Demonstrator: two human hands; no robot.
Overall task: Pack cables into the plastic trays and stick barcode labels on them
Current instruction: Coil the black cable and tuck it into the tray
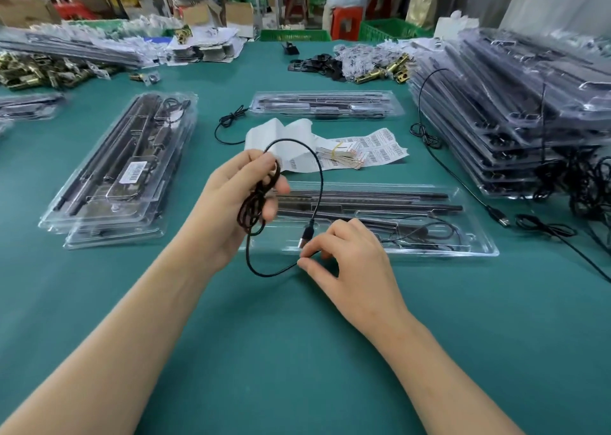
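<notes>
My left hand (231, 200) holds a coiled bundle of thin black cable (256, 208) above the green table. A loose loop of the same cable arcs up and over, ending in a USB plug (305, 236). My right hand (347, 259) pinches the cable's lower run just below the plug, thumb against forefinger. Right behind both hands lies a clear plastic tray (476, 239) with long black rods and a cable in it. Sheets of barcode labels (380, 150) lie beyond that tray.
A stack of packed trays (122, 173), the top one labelled, lies at left. Another tray (327, 104) sits farther back. A tall pile of trays (515, 114) with loose cables (542, 226) fills the right. Brass hardware (386, 71) and green crates line the far edge.
</notes>
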